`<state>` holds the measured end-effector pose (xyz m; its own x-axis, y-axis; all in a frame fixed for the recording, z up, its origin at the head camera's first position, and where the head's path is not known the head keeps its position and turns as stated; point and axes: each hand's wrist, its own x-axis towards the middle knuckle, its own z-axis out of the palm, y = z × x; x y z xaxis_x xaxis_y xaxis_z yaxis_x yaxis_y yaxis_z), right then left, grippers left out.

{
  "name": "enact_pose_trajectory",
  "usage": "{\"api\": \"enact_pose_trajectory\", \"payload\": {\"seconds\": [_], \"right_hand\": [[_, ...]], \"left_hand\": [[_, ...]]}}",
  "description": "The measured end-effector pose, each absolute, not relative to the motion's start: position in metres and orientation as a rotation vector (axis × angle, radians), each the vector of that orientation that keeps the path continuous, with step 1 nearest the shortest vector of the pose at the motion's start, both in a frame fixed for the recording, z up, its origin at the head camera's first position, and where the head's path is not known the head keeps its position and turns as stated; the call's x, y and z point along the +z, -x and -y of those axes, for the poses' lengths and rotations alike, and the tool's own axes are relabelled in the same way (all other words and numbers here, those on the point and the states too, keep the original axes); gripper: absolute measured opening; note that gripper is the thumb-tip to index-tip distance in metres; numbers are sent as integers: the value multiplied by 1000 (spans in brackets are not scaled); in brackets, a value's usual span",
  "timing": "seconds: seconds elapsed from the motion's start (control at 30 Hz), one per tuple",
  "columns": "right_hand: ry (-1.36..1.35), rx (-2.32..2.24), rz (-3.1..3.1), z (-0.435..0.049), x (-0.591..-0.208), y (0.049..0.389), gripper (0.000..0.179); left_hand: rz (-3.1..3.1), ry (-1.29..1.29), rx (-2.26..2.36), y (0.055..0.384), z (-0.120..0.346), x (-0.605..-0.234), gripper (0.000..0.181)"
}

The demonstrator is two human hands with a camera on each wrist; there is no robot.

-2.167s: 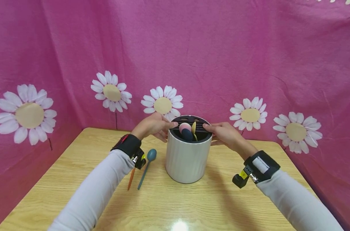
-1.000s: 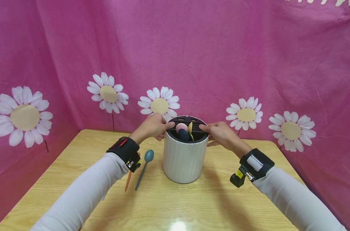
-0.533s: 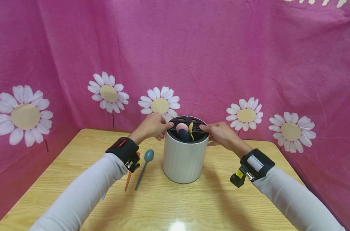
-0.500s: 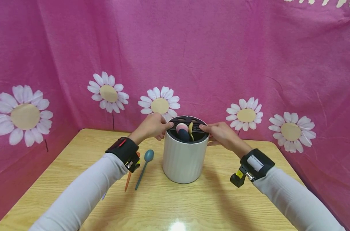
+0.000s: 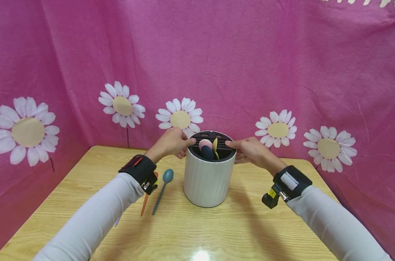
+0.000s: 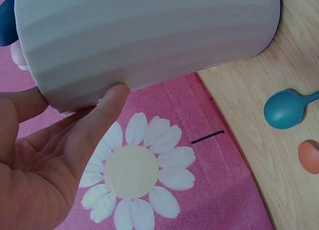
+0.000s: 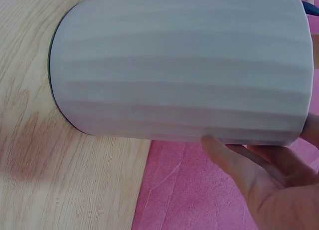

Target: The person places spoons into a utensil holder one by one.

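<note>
A white ribbed utensil holder with a black slotted insert stands upright on the table in the head view. Heads of a pink utensil, a dark blue one and a yellow one show inside its front opening. My left hand grips the rim at the left, thumb over the top and fingers along the outer wall. Opposite it, my right hand holds the right side of the rim the same way. Both wrist views show fingertips against the ribbed wall.
On the wooden table, left of the holder, lie a teal spoon and an orange spoon, partly covered by the left wrist strap. A thin lavender piece peeks out beside the left sleeve. Pink cloth with daisies hangs behind.
The head view has shifted slightly, and the lavender piece has come into sight by the left sleeve. My right wrist has risen a little. Both hands stay on the holder's rim.
</note>
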<state>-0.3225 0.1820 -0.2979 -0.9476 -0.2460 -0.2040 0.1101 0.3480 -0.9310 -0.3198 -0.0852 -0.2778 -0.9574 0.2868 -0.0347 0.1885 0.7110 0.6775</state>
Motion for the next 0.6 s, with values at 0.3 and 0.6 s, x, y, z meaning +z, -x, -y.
{"api": "enact_pose_trajectory", "payload": {"seconds": [0.3,0.6], "right_hand": [[95,-1647,-2265,-184,-300,326,44],[106,-1657,-2256,-185,-298,326,44]], "left_hand": [[-2758,-335,1097,321,87,-283,32],[-2885,-345,1037,323,108,-275,32]]}}
